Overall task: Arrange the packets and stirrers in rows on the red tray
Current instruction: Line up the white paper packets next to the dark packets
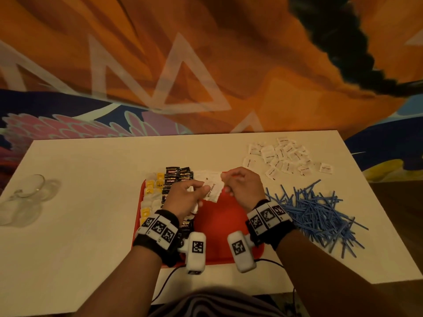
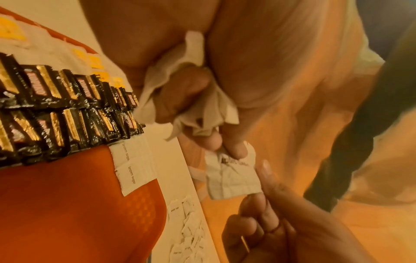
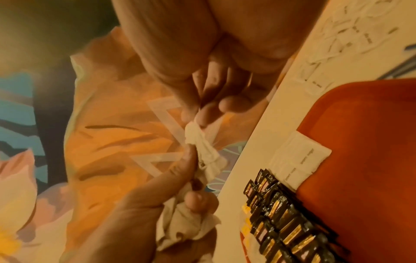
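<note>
Over the red tray [image 1: 219, 227] my left hand [image 1: 200, 191] grips a bunch of white sugar packets [image 2: 191, 99] in its curled fingers. One packet [image 1: 213, 190] sticks out of the bunch, and my right hand [image 1: 225, 182] pinches its other end [image 3: 194, 132]. Two white packets [image 2: 133, 165] lie at the tray's far edge next to two rows of black packets [image 1: 176, 179]. Yellow tea packets [image 1: 152, 191] fill the tray's left side. Loose white packets [image 1: 286, 159] and blue stirrers [image 1: 315, 213] lie on the table to the right.
A clear glass [image 1: 25, 197] lies at the left of the white table [image 1: 91, 202]. A black cable [image 1: 164, 284] runs off the table's near edge. The tray's middle and right part is bare red.
</note>
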A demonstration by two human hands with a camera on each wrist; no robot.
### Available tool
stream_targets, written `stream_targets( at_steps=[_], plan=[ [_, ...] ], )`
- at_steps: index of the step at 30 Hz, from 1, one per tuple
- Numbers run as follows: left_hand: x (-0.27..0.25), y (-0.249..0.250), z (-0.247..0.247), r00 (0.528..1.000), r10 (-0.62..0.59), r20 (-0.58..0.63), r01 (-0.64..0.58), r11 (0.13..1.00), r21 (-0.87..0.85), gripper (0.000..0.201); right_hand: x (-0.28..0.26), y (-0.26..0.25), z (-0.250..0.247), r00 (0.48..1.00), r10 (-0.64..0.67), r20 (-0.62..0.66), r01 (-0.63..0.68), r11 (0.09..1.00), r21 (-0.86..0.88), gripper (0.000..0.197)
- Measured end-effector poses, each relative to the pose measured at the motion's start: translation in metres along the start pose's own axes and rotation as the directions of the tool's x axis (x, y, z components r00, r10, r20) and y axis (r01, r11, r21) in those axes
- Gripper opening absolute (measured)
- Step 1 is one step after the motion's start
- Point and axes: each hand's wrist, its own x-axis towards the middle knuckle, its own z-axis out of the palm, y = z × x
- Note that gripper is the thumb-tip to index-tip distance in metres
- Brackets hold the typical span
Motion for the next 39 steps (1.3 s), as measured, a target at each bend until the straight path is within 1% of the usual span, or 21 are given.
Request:
stream_targets(
  at_steps=[1,2,4,6,8,10,12,14,16,18,20,22,24,26,28,30,32,34,35,37,39],
  plan=[
    [0.000,0.000,-0.001,1.000,-0.015,-0.018,0.015,0.999,-0.031,0.019,-0.001,0.000,0.001,1.000,0.018,-0.017,-0.017,0.999,0.050,0.016],
    [-0.001,0.000,-0.001,0.999,-0.035,-0.031,0.033,0.998,-0.060,0.021,-0.002,0.003,0.003,0.999,0.044,-0.001,-0.044,0.997,0.069,0.020],
    [-0.002,-0.001,0.000,0.997,-0.072,-0.035,0.068,0.991,-0.118,0.023,-0.004,0.006,0.008,0.989,0.087,0.118,-0.089,0.996,0.017,0.025],
    [-0.003,-0.001,0.001,0.996,-0.089,-0.019,0.085,0.987,-0.139,0.024,-0.004,0.011,0.013,0.973,0.093,0.213,-0.086,0.995,-0.042,0.020],
    [-0.006,-0.002,0.002,0.995,-0.095,0.004,0.095,0.988,-0.125,0.023,-0.002,0.013,0.014,0.971,0.079,0.226,-0.067,0.996,-0.059,0.017],
    [-0.009,-0.003,0.001,0.994,-0.107,0.036,0.111,0.988,-0.105,0.017,0.002,0.014,0.013,0.973,0.054,0.224,-0.029,0.993,-0.114,0.024],
    [-0.010,-0.003,-0.001,0.989,-0.129,0.077,0.136,0.987,-0.088,0.011,0.004,0.012,0.011,0.968,0.009,0.252,0.047,0.976,-0.214,0.029],
    [-0.009,-0.004,-0.003,0.985,-0.140,0.100,0.149,0.985,-0.091,0.009,0.005,0.010,0.010,0.940,-0.011,0.341,0.115,0.951,-0.286,0.031],
    [-0.007,-0.004,-0.004,0.988,-0.124,0.087,0.131,0.989,-0.073,0.015,0.006,0.008,0.011,0.908,-0.012,0.418,0.165,0.929,-0.332,0.031],
    [-0.004,-0.004,-0.004,0.994,-0.094,0.053,0.098,0.993,-0.065,0.019,0.008,0.009,0.012,0.912,-0.002,0.411,0.149,0.934,-0.325,0.032],
    [0.000,-0.004,-0.004,0.996,-0.088,-0.025,0.085,0.991,-0.107,0.016,0.008,0.013,0.013,0.926,0.038,0.376,0.054,0.971,-0.231,0.031],
    [0.004,-0.006,-0.006,0.989,-0.107,-0.104,0.090,0.983,-0.161,0.012,0.007,0.018,0.014,0.923,0.093,0.374,-0.048,0.990,-0.129,0.025],
    [0.007,-0.008,-0.007,0.986,-0.123,-0.115,0.099,0.975,-0.199,0.011,0.007,0.023,0.015,0.924,0.107,0.366,-0.072,0.991,-0.109,0.021],
    [0.008,-0.011,-0.006,0.985,-0.138,-0.104,0.113,0.970,-0.216,0.010,0.010,0.024,0.017,0.937,0.113,0.330,-0.090,0.992,-0.084,0.021],
    [0.009,-0.013,-0.005,0.982,-0.156,-0.109,0.127,0.963,-0.236,0.009,0.015,0.024,0.018,0.945,0.149,0.292,-0.161,0.987,0.018,0.021],
    [0.011,-0.013,-0.004,0.980,-0.159,-0.116,0.125,0.957,-0.261,0.009,0.017,0.021,0.019,0.931,0.215,0.296,-0.255,0.961,0.102,0.019],
    [0.013,-0.015,-0.003,0.981,-0.155,-0.119,0.118,0.955,-0.271,0.009,0.015,0.020,0.021,0.903,0.266,0.337,-0.305,0.950,0.067,0.025],
    [0.016,-0.016,-0.003,0.980,-0.164,-0.112,0.126,0.949,-0.288,0.007,0.015,0.022,0.023,0.889,0.246,0.387,-0.270,0.963,0.008,0.031],
    [0.018,-0.016,-0.003,0.980,-0.169,-0.108,0.131,0.945,-0.299,0.005,0.016,0.023,0.024,0.885,0.223,0.409,-0.236,0.972,-0.021,0.030],
    [0.021,-0.014,-0.004,0.980,-0.164,-0.110,0.127,0.950,-0.286,0.007,0.020,0.025,0.024,0.876,0.188,0.444,-0.170,0.982,-0.080,0.019],
    [0.023,-0.014,-0.007,0.982,-0.137,-0.134,0.111,0.976,-0.187,0.020,0.024,0.026,0.025,0.871,0.166,0.462,-0.119,0.985,-0.128,0.009]
  ],
)
